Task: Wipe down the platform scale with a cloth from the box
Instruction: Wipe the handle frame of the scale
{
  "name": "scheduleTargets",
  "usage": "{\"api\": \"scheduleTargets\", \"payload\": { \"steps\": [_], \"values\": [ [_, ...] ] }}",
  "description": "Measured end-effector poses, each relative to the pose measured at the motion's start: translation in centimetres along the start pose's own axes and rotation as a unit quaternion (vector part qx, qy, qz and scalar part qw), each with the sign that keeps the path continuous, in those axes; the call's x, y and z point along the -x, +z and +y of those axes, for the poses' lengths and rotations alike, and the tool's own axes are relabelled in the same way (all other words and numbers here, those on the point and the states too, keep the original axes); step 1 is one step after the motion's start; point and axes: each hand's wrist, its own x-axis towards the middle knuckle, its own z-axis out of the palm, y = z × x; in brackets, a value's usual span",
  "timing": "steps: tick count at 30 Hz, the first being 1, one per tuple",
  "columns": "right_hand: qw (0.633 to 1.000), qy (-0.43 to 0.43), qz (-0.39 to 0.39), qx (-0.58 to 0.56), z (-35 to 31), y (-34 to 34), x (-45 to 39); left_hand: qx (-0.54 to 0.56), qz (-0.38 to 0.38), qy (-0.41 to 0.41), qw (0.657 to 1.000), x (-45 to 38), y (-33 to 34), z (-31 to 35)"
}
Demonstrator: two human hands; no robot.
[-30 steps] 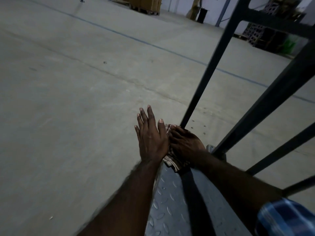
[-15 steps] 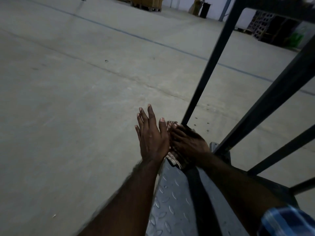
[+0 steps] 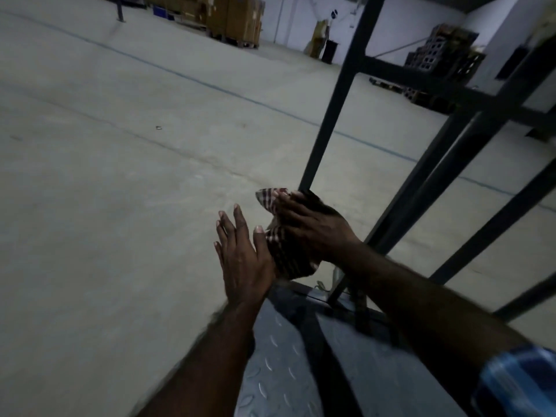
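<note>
Hands close together above the far corner of the diamond-plate platform scale (image 3: pixel 288 371): right hand (image 3: pixel 313 227) gripping a bunched checked cloth (image 3: pixel 279 245) beside the dark upright post (image 3: pixel 334 97), left hand (image 3: pixel 243 257) flat, fingers straight, touching the cloth's near side, concrete floor (image 3: pixel 105 206) beyond.

Bunched checked cloth (image 3: pixel 281 248) above the far corner of the grey diamond-plate platform scale (image 3: pixel 279 362), near its dark frame.
</note>
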Motion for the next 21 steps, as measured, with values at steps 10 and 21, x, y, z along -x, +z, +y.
{"api": "scheduleTargets", "payload": {
  "steps": [10,21],
  "values": [
    [0.98,0.148,0.062,0.116,11.5,-10.1,-4.9,0.085,0.05,0.018,0.995,0.8,0.1,3.5],
    [0.966,0.208,0.014,0.155,18.1,-18.5,-7.2,0.131,0.04,0.037,0.99,1.5,1.1,7.3]
  ]
}}
